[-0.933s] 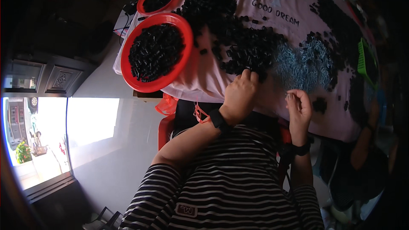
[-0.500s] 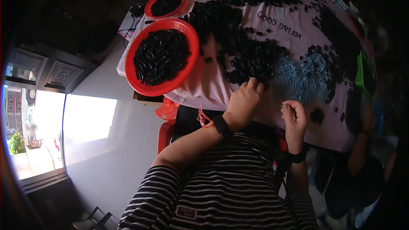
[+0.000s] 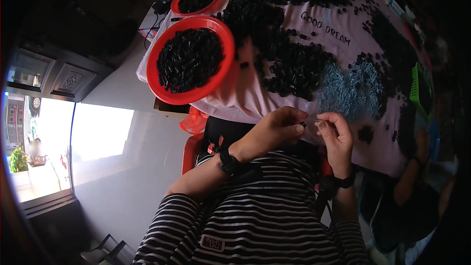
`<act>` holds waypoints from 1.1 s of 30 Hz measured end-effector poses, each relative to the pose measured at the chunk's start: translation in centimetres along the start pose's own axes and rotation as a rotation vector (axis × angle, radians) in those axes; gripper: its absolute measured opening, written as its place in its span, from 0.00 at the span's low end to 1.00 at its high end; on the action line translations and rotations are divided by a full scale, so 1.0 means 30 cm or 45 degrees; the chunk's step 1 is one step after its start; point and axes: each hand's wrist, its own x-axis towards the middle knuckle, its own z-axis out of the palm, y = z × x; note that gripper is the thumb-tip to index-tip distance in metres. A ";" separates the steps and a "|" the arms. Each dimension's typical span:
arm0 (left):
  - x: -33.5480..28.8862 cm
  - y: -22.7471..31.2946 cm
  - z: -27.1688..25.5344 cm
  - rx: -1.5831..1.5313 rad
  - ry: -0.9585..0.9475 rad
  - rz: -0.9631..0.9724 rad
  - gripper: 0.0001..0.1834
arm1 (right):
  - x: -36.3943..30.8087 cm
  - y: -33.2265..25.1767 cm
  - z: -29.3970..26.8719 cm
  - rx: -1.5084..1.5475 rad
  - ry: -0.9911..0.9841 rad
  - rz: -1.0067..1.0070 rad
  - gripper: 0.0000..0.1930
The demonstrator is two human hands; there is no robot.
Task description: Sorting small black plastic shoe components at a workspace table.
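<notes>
My left hand (image 3: 283, 126) pinches a small black plastic piece (image 3: 303, 124) between thumb and fingers, close to the table's near edge. Facing it, my right hand (image 3: 335, 133) is closed in a pinch on a small thin metal spring (image 3: 318, 120). The tips of the two hands are a short gap apart. Just beyond them lie a heap of black plastic pieces (image 3: 299, 71) and a heap of bluish-silver springs (image 3: 351, 91), both on the pale pink cloth (image 3: 235, 103). Fingers partly hide the held pieces.
A large red basin (image 3: 226, 68) full of black pieces stands at the table's left edge, with a smaller red basin (image 3: 215, 1) behind it. A green basket (image 3: 416, 86) is at the right. Another person's arm (image 3: 406, 184) shows at the lower right.
My left hand has come back from the heap of black pieces toward my right hand, now with a black piece in its fingers. The right hand has stayed nearly in place.
</notes>
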 end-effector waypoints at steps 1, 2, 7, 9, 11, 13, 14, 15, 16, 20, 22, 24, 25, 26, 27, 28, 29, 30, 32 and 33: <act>-0.009 0.002 0.002 -0.055 -0.031 0.020 0.15 | 0.001 -0.005 0.003 -0.086 -0.059 -0.068 0.05; -0.016 0.002 0.001 -0.110 -0.062 0.042 0.16 | 0.002 -0.012 0.006 -0.172 -0.120 -0.137 0.05; -0.032 -0.013 -0.015 -0.179 -0.097 0.068 0.18 | 0.005 -0.052 0.032 -0.393 -0.143 -0.233 0.06; -0.040 -0.019 -0.013 -0.181 -0.013 0.091 0.18 | 0.006 -0.057 0.041 -0.458 -0.126 -0.301 0.06; -0.041 -0.024 -0.025 -0.172 -0.029 0.111 0.18 | 0.004 -0.062 0.050 -0.455 -0.130 -0.318 0.06; -0.040 -0.031 -0.029 -0.165 -0.053 0.126 0.18 | 0.005 -0.073 0.057 -0.457 -0.127 -0.330 0.06; -0.039 -0.035 -0.027 -0.154 -0.041 0.146 0.17 | 0.009 -0.081 0.062 -0.491 -0.135 -0.412 0.06; -0.039 -0.037 -0.024 -0.142 -0.030 0.163 0.16 | 0.013 -0.084 0.066 -0.525 -0.140 -0.494 0.07; -0.042 -0.037 -0.020 -0.143 -0.031 0.163 0.16 | 0.016 -0.084 0.069 -0.525 -0.140 -0.493 0.07; -0.044 -0.051 -0.013 -0.034 0.060 0.242 0.16 | 0.018 -0.079 0.080 -0.575 -0.186 -0.510 0.08; -0.046 -0.050 -0.013 -0.033 0.065 0.281 0.16 | 0.018 -0.077 0.080 -0.566 -0.195 -0.480 0.08; -0.051 -0.037 -0.017 0.062 0.103 0.195 0.17 | 0.019 -0.081 0.077 -0.621 -0.232 -0.501 0.10; -0.050 -0.035 -0.016 0.060 0.102 0.192 0.17 | 0.017 -0.083 0.078 -0.622 -0.231 -0.497 0.10; -0.047 -0.034 -0.016 0.045 0.118 0.175 0.16 | 0.015 -0.086 0.080 -0.644 -0.238 -0.497 0.12; -0.046 -0.033 -0.017 0.029 0.139 0.161 0.15 | 0.015 -0.088 0.082 -0.663 -0.248 -0.500 0.14; -0.046 -0.033 -0.019 0.028 0.141 0.160 0.15 | 0.016 -0.090 0.083 -0.662 -0.251 -0.499 0.14; -0.047 -0.033 -0.022 -0.008 0.135 0.170 0.15 | 0.017 -0.093 0.085 -0.836 -0.248 -0.653 0.16; -0.048 -0.032 -0.025 -0.043 0.129 0.182 0.14 | 0.019 -0.097 0.087 -1.011 -0.242 -0.810 0.18; -0.045 -0.042 -0.037 -0.039 0.137 0.183 0.14 | 0.020 -0.105 0.092 -1.010 -0.282 -0.819 0.18; -0.045 -0.050 -0.044 -0.033 0.146 0.183 0.13 | 0.019 -0.108 0.094 -1.007 -0.321 -0.827 0.18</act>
